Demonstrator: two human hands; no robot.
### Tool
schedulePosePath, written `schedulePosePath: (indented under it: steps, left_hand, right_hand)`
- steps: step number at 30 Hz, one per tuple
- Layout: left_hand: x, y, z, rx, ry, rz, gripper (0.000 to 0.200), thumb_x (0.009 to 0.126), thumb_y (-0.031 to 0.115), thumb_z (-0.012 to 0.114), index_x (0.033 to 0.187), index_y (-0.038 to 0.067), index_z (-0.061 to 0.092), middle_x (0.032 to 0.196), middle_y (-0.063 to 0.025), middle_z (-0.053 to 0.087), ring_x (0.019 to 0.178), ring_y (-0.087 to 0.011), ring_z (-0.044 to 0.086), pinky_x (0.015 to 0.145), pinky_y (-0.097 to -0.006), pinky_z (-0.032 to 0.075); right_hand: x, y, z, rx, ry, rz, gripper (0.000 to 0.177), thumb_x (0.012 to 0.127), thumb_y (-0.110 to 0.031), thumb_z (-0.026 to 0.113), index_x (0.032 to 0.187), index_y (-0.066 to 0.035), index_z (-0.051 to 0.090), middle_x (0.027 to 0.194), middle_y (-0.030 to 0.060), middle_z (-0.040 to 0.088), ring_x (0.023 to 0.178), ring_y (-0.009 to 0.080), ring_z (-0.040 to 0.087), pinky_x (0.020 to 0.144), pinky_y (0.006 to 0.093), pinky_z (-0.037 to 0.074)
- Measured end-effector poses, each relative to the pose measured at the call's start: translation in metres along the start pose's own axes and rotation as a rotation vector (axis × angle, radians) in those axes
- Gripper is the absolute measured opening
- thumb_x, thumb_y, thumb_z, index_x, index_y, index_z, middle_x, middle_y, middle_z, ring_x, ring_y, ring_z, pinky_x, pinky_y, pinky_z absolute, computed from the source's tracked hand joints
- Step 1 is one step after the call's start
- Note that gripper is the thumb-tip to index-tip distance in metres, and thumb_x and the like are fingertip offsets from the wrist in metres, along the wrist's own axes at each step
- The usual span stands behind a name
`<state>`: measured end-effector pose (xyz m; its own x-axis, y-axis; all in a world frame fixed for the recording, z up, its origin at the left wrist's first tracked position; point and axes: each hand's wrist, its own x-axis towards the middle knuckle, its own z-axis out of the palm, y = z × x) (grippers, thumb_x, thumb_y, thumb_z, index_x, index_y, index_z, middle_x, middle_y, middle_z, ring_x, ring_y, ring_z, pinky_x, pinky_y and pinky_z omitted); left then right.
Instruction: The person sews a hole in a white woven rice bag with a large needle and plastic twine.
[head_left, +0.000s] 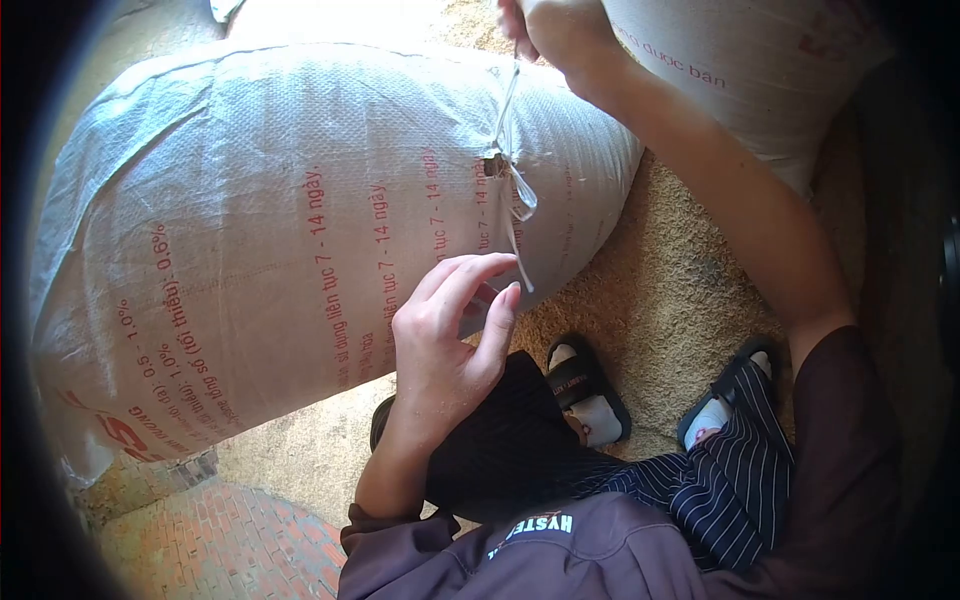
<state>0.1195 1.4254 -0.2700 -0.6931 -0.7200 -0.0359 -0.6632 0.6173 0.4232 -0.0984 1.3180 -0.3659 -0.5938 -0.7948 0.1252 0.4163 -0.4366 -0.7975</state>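
A large, full white woven sack with red printing lies across the view. Near its right part is a small hole, where a white string is looped in a bow. My right hand is at the top edge, its fingers closed on the upper end of the string, which is pulled taut. Below the bow, my left hand is raised over the sack with thumb and index finger apart. The string's loose lower end hangs beside my left fingertips, with no clear grip on it.
Another white sack stands at the upper right. Grain covers the floor around the sacks. My sandalled feet are below, with a patch of red brick floor at the lower left.
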Motion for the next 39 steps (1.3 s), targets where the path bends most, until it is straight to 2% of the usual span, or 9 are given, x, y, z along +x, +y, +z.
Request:
schedulePosePath:
  steps: [4, 8, 11, 17, 22, 25, 29, 33, 39]
  left_hand:
    - [-0.002, 0.002, -0.001, 0.002, 0.008, -0.01, 0.016, 0.082, 0.004, 0.06, 0.098, 0.001, 0.065, 0.089, -0.0119, 0.065, 0.074, -0.0177, 0.063, 0.068, -0.027, 0.049]
    - [-0.002, 0.002, -0.002, 0.024, 0.023, 0.0, 0.016, 0.082, 0.004, 0.061, 0.098, 0.001, 0.065, 0.089, -0.0116, 0.065, 0.074, -0.0178, 0.064, 0.069, -0.027, 0.049]
    - [-0.002, 0.002, -0.001, 0.04, 0.029, 0.001, 0.016, 0.082, 0.004, 0.06, 0.098, 0.002, 0.065, 0.089, -0.0114, 0.065, 0.074, -0.0176, 0.063, 0.069, -0.0269, 0.049]
    - [0.002, 0.001, -0.002, 0.051, 0.048, 0.016, 0.018, 0.082, 0.004, 0.061, 0.099, 0.002, 0.065, 0.09, -0.0112, 0.066, 0.073, -0.0171, 0.063, 0.069, -0.0279, 0.05]
    - [0.054, -0.013, 0.007, 0.418, 0.37, 0.321, 0.02, 0.08, 0.003, 0.062, 0.1, 0.002, 0.065, 0.093, -0.0139, 0.064, 0.072, -0.0265, 0.064, 0.071, -0.0338, 0.052]
    - [0.092, -0.002, 0.005, 0.736, 0.119, 0.244, 0.013, 0.079, 0.006, 0.064, 0.091, 0.005, 0.07, 0.086, -0.0104, 0.066, 0.074, -0.0247, 0.065, 0.071, -0.0344, 0.051]
    - [0.121, -0.002, -0.001, 0.606, 0.012, 0.207, 0.005, 0.075, 0.004, 0.066, 0.072, 0.005, 0.07, 0.081, -0.0086, 0.067, 0.07, -0.0231, 0.064, 0.065, -0.0331, 0.05]
    - [0.13, -0.012, 0.001, 0.563, 0.098, 0.278, 0.003, 0.072, 0.004, 0.067, 0.073, 0.006, 0.07, 0.08, -0.0084, 0.068, 0.055, -0.0166, 0.06, 0.058, -0.0287, 0.049]
    - [0.135, -0.017, 0.009, 0.497, 0.235, 0.427, 0.006, 0.071, 0.004, 0.067, 0.074, 0.006, 0.071, 0.08, -0.0079, 0.068, 0.054, -0.0166, 0.06, 0.056, -0.0276, 0.049]
  right_hand:
    - [0.021, -0.013, -0.005, -0.138, 0.045, -0.243, 0.026, 0.084, 0.001, 0.04, 0.062, -0.003, 0.053, 0.051, 0.0038, 0.048, 0.043, 0.0122, 0.046, 0.04, 0.028, 0.037]
    - [-0.001, -0.041, 0.004, -0.197, 0.047, -0.06, 0.024, 0.077, 0.005, 0.038, 0.058, -0.004, 0.051, 0.05, 0.0032, 0.047, 0.042, 0.012, 0.044, 0.04, 0.0287, 0.035]
    - [-0.011, -0.052, 0.002, -0.301, -0.131, -0.295, 0.022, 0.069, 0.006, 0.036, 0.053, -0.004, 0.048, 0.049, 0.0019, 0.045, 0.043, 0.0109, 0.041, 0.04, 0.0292, 0.033]
    - [-0.016, -0.071, 0.002, -0.389, -0.185, -0.43, 0.022, 0.069, 0.006, 0.037, 0.053, -0.003, 0.048, 0.05, 0.0023, 0.048, 0.046, 0.0094, 0.039, 0.043, 0.0285, 0.034]
    - [-0.01, -0.067, 0.014, -0.259, -0.242, -0.511, 0.023, 0.074, 0.003, 0.039, 0.056, -0.002, 0.051, 0.053, 0.0037, 0.05, 0.048, 0.0102, 0.042, 0.045, 0.0292, 0.035]
    - [-0.019, -0.079, 0.03, -0.307, -0.202, -0.461, 0.023, 0.079, -0.002, 0.042, 0.06, -0.001, 0.055, 0.056, 0.0075, 0.053, 0.051, 0.0148, 0.047, 0.049, 0.0319, 0.038]
    - [-0.012, -0.083, 0.023, -0.307, -0.182, -0.424, 0.021, 0.08, -0.005, 0.043, 0.065, 0.0, 0.057, 0.059, 0.0105, 0.056, 0.055, 0.0185, 0.05, 0.054, 0.0343, 0.04]
    - [-0.013, -0.083, 0.012, -0.239, -0.174, -0.517, 0.023, 0.083, -0.008, 0.045, 0.065, 0.0, 0.057, 0.06, 0.0116, 0.057, 0.055, 0.0196, 0.051, 0.055, 0.034, 0.041]
    - [-0.01, -0.084, 0.011, -0.226, -0.07, -0.709, 0.024, 0.085, -0.01, 0.044, 0.065, 0.001, 0.052, 0.062, 0.0139, 0.055, 0.056, 0.0213, 0.049, 0.056, 0.0366, 0.04]
